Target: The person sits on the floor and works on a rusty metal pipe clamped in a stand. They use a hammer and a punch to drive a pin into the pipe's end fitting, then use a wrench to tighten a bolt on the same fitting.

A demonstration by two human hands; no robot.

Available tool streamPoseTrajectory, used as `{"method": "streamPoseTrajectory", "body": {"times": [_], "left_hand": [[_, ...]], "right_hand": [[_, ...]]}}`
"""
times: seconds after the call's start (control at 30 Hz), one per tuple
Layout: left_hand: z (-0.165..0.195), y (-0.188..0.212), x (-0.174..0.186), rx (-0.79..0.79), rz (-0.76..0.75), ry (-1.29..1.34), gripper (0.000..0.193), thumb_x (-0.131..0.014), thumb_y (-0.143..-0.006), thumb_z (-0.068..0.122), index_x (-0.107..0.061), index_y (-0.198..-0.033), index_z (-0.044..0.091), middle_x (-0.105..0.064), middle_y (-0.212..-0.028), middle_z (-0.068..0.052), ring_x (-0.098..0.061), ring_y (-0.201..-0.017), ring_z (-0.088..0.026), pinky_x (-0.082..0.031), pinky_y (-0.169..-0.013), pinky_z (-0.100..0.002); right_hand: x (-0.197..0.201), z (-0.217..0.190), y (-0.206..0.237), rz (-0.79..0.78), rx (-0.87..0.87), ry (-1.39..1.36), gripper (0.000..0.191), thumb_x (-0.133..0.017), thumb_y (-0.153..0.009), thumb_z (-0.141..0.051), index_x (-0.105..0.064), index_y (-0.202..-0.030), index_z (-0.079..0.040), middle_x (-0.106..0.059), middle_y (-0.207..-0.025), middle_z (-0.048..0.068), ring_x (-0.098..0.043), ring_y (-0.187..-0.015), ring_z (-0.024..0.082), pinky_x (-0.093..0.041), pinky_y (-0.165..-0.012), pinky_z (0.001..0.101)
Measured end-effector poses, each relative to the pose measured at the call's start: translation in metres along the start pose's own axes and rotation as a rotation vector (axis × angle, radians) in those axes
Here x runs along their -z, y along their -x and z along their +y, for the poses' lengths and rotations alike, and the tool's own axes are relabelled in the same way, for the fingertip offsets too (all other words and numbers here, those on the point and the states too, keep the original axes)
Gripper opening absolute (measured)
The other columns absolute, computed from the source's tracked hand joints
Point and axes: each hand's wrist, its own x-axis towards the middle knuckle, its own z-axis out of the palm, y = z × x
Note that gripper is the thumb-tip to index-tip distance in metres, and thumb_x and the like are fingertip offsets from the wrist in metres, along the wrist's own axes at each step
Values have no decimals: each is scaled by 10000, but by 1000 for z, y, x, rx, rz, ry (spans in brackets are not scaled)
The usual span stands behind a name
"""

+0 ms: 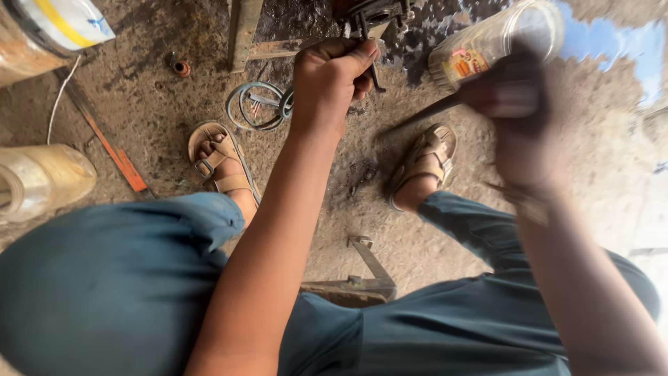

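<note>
The left hand [332, 73] is fisted tight around a dark metal part [369, 21], steadying it, while the blurred right hand [511, 97] closes on a thin rod [424, 111] angled toward it.

right hand [511, 104] and its dark rod [424, 115] are motion-blurred; grip unclear.

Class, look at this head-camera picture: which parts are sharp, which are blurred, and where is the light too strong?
Head view: the left hand and the sandals on the dirt floor are sharp; the right hand and the dark rod in its grip are smeared by motion blur; the clear plastic jar is soft; the right edge is washed out by bright daylight; the wide lens bends the frame's edges.
</note>
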Motion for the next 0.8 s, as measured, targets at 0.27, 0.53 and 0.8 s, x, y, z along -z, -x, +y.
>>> {"method": "streamPoseTrajectory", "body": {"times": [0.27,0.53,0.8], "left_hand": [[-5,-12,-7,32,28,10,108,-741,-863,75,-764,-767,32,-737,-643,-85,-600,-458,-102,-444,-403,-251],[-3,-13,-10,76,27,-7,103,-762,-854,100,-767,-763,51,-711,-610,-70,-610,-463,-87,-446,-402,-238],[-6,-14,-10,43,29,-34,97,-759,-857,101,-775,-784,39,-729,-619,-73,-625,-467,-90,-464,-400,-239]], "right_hand": [[2,-129,22,37,371,475,89,-456,-1273,-84,-518,-1252,-24,-616,-1266,117,-676,-1189,232,-592,-1065,344],[-31,-135,20,61,252,240,91,-578,-1221,-99,-546,-1273,-32,-617,-1197,82,-664,-1128,188,-584,-1078,336],[-42,-137,22,46,295,229,127,-625,-1209,-60,-526,-1279,-22,-584,-1185,71,-655,-1105,208,-579,-1050,352]]}}
